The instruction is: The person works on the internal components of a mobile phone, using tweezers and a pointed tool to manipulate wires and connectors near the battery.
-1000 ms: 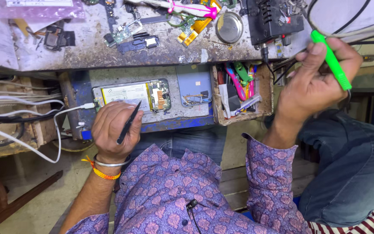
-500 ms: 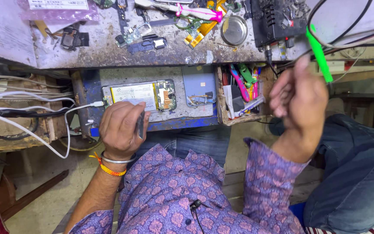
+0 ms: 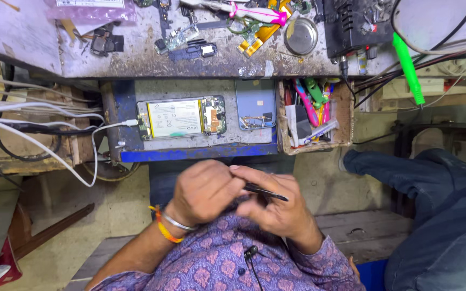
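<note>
Fingers on black tool, apparently tweezers.

The person wears a purple long-sleeved shirt of soft cloth, printed all over with small pink and rust floral motifs edged in pale blue. The sleeve on the left arm is pushed up, leaving the forearm bare, while the sleeve on the right arm reaches down to the wrist with a buttoned cuff. A small black clip-on microphone sits on the shirt front, with a dark button just below it. Around the left wrist sit a thin silver metal bangle and an orange-and-yellow twisted thread band just beside it.
</note>
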